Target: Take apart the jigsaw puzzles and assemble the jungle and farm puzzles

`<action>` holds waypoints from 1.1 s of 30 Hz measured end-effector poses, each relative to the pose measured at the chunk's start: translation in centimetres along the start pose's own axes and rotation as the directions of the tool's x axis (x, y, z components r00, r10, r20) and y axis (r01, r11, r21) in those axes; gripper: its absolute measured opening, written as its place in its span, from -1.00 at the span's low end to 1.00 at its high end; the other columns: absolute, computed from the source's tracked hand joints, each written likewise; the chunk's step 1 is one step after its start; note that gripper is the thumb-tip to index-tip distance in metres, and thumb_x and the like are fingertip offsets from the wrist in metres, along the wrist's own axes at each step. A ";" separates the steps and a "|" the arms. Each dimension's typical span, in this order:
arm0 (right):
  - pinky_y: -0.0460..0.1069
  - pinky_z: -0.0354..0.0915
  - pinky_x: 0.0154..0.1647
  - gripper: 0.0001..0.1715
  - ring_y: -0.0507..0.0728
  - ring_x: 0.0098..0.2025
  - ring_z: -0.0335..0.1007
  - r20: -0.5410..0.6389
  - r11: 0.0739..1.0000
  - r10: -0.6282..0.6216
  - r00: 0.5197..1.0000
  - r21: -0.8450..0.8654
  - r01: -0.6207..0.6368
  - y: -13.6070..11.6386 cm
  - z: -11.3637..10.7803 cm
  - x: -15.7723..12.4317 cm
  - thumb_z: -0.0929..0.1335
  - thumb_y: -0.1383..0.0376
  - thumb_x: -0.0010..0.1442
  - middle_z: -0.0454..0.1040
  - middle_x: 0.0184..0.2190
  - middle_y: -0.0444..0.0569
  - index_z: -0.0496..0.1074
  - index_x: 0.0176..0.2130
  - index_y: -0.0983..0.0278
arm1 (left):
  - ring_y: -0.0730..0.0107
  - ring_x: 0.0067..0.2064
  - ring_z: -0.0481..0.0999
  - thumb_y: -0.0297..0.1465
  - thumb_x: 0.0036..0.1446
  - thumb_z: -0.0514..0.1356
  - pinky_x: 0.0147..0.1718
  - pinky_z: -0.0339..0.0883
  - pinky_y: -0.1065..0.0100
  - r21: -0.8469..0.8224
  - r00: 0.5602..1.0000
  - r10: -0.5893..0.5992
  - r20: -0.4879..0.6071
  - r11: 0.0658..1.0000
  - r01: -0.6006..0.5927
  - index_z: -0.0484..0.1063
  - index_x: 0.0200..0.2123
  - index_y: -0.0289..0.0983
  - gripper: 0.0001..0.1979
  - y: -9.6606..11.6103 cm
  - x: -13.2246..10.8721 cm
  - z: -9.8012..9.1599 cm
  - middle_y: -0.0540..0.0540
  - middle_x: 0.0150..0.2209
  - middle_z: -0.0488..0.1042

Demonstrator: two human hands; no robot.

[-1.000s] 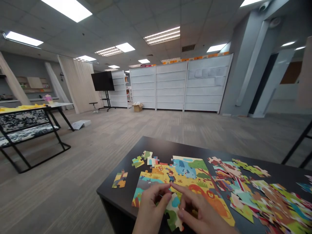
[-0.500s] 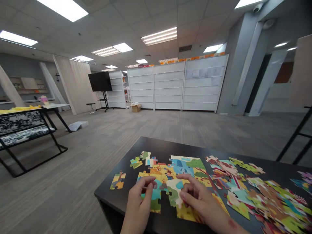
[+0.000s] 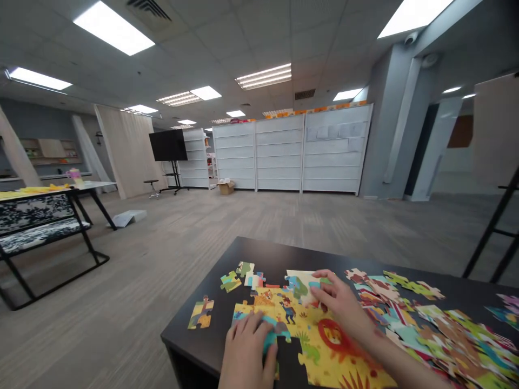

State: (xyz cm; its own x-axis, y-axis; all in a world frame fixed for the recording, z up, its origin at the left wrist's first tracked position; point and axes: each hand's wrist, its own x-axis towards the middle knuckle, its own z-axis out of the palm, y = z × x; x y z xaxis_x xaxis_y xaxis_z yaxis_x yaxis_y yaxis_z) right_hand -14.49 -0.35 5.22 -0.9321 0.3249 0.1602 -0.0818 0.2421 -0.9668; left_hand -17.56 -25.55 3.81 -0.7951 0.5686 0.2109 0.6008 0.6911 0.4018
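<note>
A partly joined animal jigsaw (image 3: pixel 320 340) with a lion lies on the black table (image 3: pixel 259 254). My left hand (image 3: pixel 249 351) lies flat on the puzzle's near left corner, fingers pressed down on its blue and yellow pieces. My right hand (image 3: pixel 343 302) reaches over the far part of the puzzle, its fingers curled on a puzzle piece (image 3: pixel 302 283) with white, blue and green on it, at the top edge of the joined area.
Loose pieces (image 3: pixel 200 313) lie at the table's left, a few more (image 3: pixel 241 273) beyond the puzzle, and a big heap (image 3: pixel 438 329) on the right. Across the open floor stand a black-framed table (image 3: pixel 44 216), a screen on a stand (image 3: pixel 168 146) and white cabinets (image 3: pixel 292 151).
My right hand has carried its piece from the near edge up to the far side of the puzzle. My left hand has gone from pinching a piece to lying flat on the corner.
</note>
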 end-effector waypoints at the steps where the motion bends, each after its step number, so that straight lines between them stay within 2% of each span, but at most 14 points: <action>1: -0.07 0.10 -0.52 -0.56 0.03 -0.59 0.21 0.011 1.000 -0.012 1.000 -0.022 0.012 0.1 0.0 1.1 0.37 -0.03 0.14 0.37 -0.60 -0.27 0.24 -0.14 0.18 | 0.03 0.18 0.41 -0.38 0.16 0.15 0.09 0.27 0.04 -0.006 1.000 -0.003 0.010 1.000 0.003 0.56 -0.09 -0.03 -0.72 0.1 0.0 -0.1 -0.07 0.13 0.50; 4: -0.07 0.14 -0.52 -0.63 0.05 -0.57 0.27 0.049 0.992 -0.053 0.997 -0.111 0.058 0.4 0.7 4.2 0.33 0.03 0.13 0.40 -0.58 -0.25 0.24 -0.17 0.18 | 0.04 0.14 0.42 -0.37 0.18 0.14 -0.02 0.30 0.12 -0.016 0.999 0.001 0.055 1.000 0.000 0.56 -0.14 -0.02 -0.75 0.1 0.0 0.0 -0.07 0.07 0.51; 9: -0.08 0.06 -0.50 -0.74 0.04 -0.58 0.18 0.083 0.962 -0.119 0.989 -0.237 0.136 1.7 2.9 7.8 0.35 0.18 0.06 0.20 -0.67 -0.34 0.30 -0.22 0.19 | 0.10 0.10 0.45 -0.43 0.17 0.12 -0.02 0.31 0.18 -0.012 0.998 0.021 0.067 1.000 -0.020 0.53 -0.10 -0.09 -0.71 -0.8 1.0 -0.4 -0.11 0.03 0.52; 12: -0.07 0.09 -0.45 -0.77 0.06 -0.55 0.21 0.104 0.942 -0.145 0.984 -0.289 0.170 2.8 3.7 8.4 0.32 0.21 0.09 0.20 -0.64 -0.32 0.31 -0.21 0.20 | 0.10 0.23 0.35 -0.43 0.18 0.09 0.11 0.24 0.12 -0.034 0.998 0.032 0.052 0.999 -0.030 0.50 0.00 -0.11 -0.65 -1.4 2.4 -0.9 -0.11 0.17 0.45; 15: -0.05 0.12 -0.42 -0.76 0.08 -0.51 0.26 0.114 0.925 -0.168 0.979 -0.326 0.196 3.6 3.9 8.3 0.32 0.21 0.11 0.26 -0.60 -0.29 0.32 -0.18 0.20 | 0.12 0.36 0.18 -0.37 0.24 0.06 0.27 0.06 0.05 -0.037 0.996 0.049 0.073 0.998 -0.046 0.40 0.19 -0.09 -0.55 -2.1 4.3 -1.1 -0.05 0.33 0.28; 18: -0.05 0.17 -0.38 -0.76 0.09 -0.48 0.30 0.123 0.910 -0.180 0.976 -0.356 0.213 3.8 3.7 8.2 0.32 0.22 0.14 0.30 -0.56 -0.27 0.34 -0.15 0.20 | 0.15 0.38 0.16 -0.29 0.30 0.02 0.30 0.02 0.01 -0.009 0.996 0.011 0.090 1.000 -0.010 0.37 0.23 -0.07 -0.55 -2.7 6.0 -1.0 -0.02 0.36 0.24; 21: -0.04 0.23 -0.31 -0.75 0.11 -0.40 0.36 0.120 0.899 -0.178 0.977 -0.385 0.211 3.8 3.5 8.1 0.32 0.21 0.16 0.36 -0.48 -0.21 0.36 -0.13 0.19 | 0.11 0.37 0.19 -0.28 0.31 0.01 0.29 0.02 -0.05 0.027 0.996 -0.057 0.062 0.998 0.055 0.37 0.22 -0.13 -0.55 -3.5 6.7 -0.9 -0.07 0.34 0.27; 26: 0.01 0.31 -0.14 -0.73 0.17 -0.21 0.42 0.089 0.888 -0.156 0.984 -0.423 0.179 3.9 3.4 8.2 0.35 0.23 0.12 0.45 -0.31 -0.08 0.45 -0.13 0.19 | 0.09 0.40 0.12 -0.34 0.29 0.00 0.26 0.08 -0.04 0.069 0.994 -0.106 0.038 0.992 0.103 0.37 0.23 -0.15 -0.53 -4.3 5.9 -0.6 -0.11 0.38 0.18; 29: 0.04 0.31 -0.08 -0.70 0.20 -0.17 0.44 0.076 0.891 -0.139 0.987 -0.426 0.158 4.1 3.5 8.5 0.38 0.25 0.08 0.47 -0.27 -0.02 0.50 -0.14 0.21 | 0.12 0.40 0.13 -0.36 0.29 0.01 0.22 0.16 0.01 0.075 0.999 -0.036 0.030 0.997 0.033 0.37 0.23 -0.11 -0.53 -3.8 4.5 0.1 -0.08 0.39 0.16; 33: 0.03 0.32 -0.12 -0.71 0.20 -0.19 0.46 0.073 0.898 -0.125 0.990 -0.415 0.144 4.5 3.5 9.2 0.40 0.28 0.04 0.51 -0.29 -0.02 0.50 -0.17 0.24 | 0.06 0.36 0.21 -0.33 0.22 0.08 0.23 0.17 0.01 0.114 0.996 0.005 0.091 0.993 -0.015 0.41 0.21 -0.09 -0.52 -2.6 2.9 0.7 -0.05 0.33 0.27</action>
State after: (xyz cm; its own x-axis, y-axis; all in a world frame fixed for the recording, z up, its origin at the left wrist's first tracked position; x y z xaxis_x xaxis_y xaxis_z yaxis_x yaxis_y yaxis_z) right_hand -24.68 0.53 1.61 -0.9379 0.2244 0.2645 -0.0612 0.6435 -0.7630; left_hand -21.38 -25.32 2.74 -0.7815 0.6100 0.1310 0.6182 0.7288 0.2946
